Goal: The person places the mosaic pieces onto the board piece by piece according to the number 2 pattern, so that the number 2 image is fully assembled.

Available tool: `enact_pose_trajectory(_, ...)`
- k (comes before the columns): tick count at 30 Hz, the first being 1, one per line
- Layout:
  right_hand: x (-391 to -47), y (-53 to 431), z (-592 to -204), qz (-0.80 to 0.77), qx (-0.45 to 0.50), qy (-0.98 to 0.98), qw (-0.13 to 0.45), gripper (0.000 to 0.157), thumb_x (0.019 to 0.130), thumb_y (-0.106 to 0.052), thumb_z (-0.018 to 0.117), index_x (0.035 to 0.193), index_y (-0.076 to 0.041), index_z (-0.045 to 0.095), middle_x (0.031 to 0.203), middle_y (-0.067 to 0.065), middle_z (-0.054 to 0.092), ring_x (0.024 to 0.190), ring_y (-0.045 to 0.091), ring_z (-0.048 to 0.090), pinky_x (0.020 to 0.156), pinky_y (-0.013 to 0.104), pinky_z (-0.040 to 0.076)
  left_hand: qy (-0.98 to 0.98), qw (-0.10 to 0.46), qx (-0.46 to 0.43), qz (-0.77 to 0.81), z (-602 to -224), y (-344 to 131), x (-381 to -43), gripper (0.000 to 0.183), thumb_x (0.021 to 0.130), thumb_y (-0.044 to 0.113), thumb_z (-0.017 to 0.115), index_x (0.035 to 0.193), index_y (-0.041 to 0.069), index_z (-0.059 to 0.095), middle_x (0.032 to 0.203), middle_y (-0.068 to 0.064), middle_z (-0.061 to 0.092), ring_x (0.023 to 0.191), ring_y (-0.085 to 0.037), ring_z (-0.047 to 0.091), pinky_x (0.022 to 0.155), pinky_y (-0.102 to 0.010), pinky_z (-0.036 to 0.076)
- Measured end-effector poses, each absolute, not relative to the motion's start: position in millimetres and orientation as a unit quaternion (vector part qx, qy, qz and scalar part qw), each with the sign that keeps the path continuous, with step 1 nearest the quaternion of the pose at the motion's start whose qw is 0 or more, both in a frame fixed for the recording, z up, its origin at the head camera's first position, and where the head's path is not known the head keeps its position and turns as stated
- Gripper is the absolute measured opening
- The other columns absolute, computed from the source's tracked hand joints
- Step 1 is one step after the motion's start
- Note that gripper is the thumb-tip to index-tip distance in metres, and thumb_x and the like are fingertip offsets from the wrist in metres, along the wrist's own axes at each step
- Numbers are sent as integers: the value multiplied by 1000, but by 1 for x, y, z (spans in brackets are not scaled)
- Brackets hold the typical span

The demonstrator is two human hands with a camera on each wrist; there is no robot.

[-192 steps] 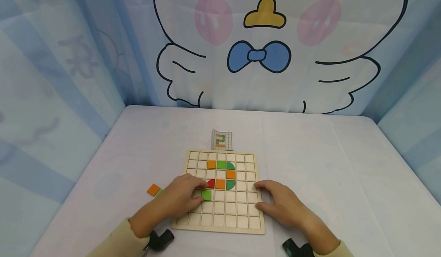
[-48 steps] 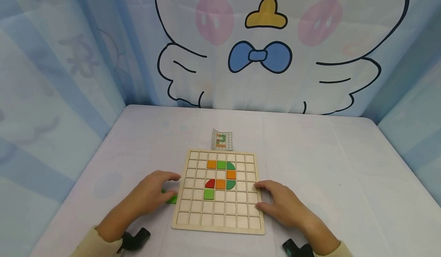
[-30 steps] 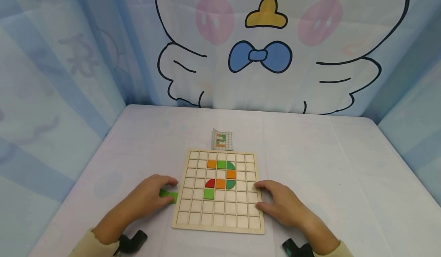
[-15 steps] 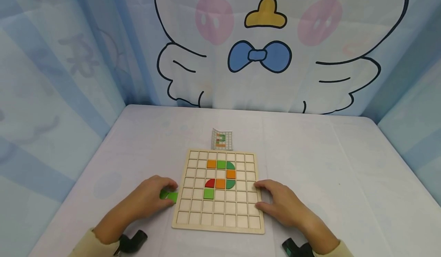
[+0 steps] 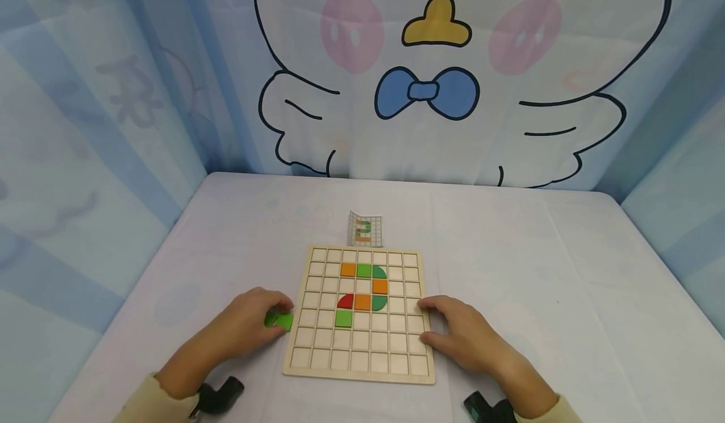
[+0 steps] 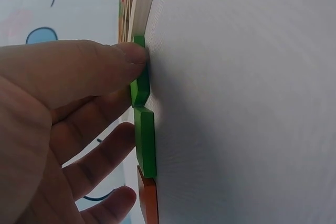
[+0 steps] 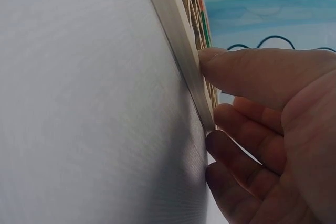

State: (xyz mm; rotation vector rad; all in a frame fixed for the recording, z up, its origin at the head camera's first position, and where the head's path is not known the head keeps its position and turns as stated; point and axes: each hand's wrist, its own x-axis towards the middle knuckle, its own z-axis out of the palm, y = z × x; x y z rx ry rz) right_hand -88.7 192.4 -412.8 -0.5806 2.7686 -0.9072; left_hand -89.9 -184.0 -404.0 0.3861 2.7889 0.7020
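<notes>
Off the wooden grid board's [image 5: 359,378] left edge, my left hand [image 5: 249,319] pinches a green square tile [image 5: 284,321] between thumb and fingers. Another green tile [image 6: 146,142] lies end to end with it in the left wrist view, followed by an orange tile [image 6: 149,198] mostly hidden in the head view. At the board's right edge, my right hand [image 5: 461,332] rests thumb and fingertips against the rim. Set in the grid are several pieces, among them a red quarter-round [image 5: 345,301], a light green square [image 5: 343,318] and an orange square [image 5: 362,302].
A small folded pattern card [image 5: 365,230] with a printed coloured grid stands just behind the board. The white-covered table [image 5: 510,253] extends on all sides, backed by a printed curtain [image 5: 430,146]. Black wrist cameras [image 5: 219,396] sit under both wrists.
My left hand has gone from the board, where it set the light green square, to the tiles at left. It has shifted one green tile slightly. The right hand stays put.
</notes>
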Motion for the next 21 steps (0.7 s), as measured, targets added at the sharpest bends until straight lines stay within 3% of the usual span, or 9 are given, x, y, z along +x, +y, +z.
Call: enact_pose_trajectory(21, -89, 190, -414, -305, -179, 931, 94, 47, 88, -22, 77, 130, -7, 62, 132, 5, 61, 129, 31, 53, 106, 52, 40, 962, 98, 138, 216, -405, -179, -91, 29, 82, 10, 82, 109, 9, 71, 99, 3, 65, 96, -17, 59, 86, -41, 51)
